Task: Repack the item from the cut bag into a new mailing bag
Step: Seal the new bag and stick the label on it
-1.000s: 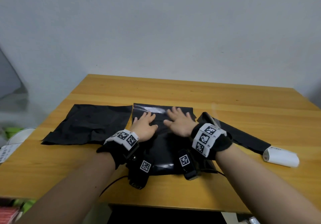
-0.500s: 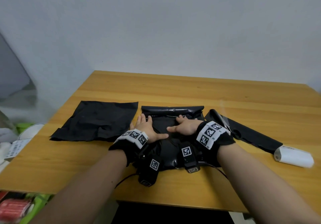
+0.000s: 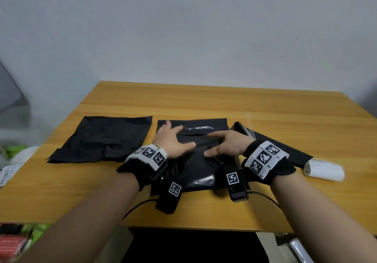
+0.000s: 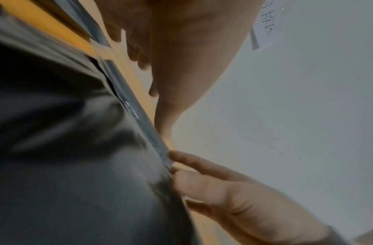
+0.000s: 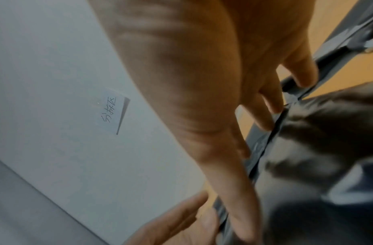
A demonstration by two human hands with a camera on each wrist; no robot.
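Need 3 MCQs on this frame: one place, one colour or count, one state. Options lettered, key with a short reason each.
1. Where does the flat matte black bag lie, seen from the head view?
A. left of the glossy black mailing bag
B. right of it
C. on top of it

2. What colour is the small rounded device at the right edge of the wooden table?
A. red
B. white
C. green

3. How is the flap at the glossy mailing bag's far end?
A. cut off
B. standing upright
C. folded down onto the bag

Key:
1 A: it lies beside the mailing bag on the left hand's side.
2 B: its casing is white against the wood.
3 C: the flap lies flat across the bag's far end, with the left hand and the right hand resting on the bag.
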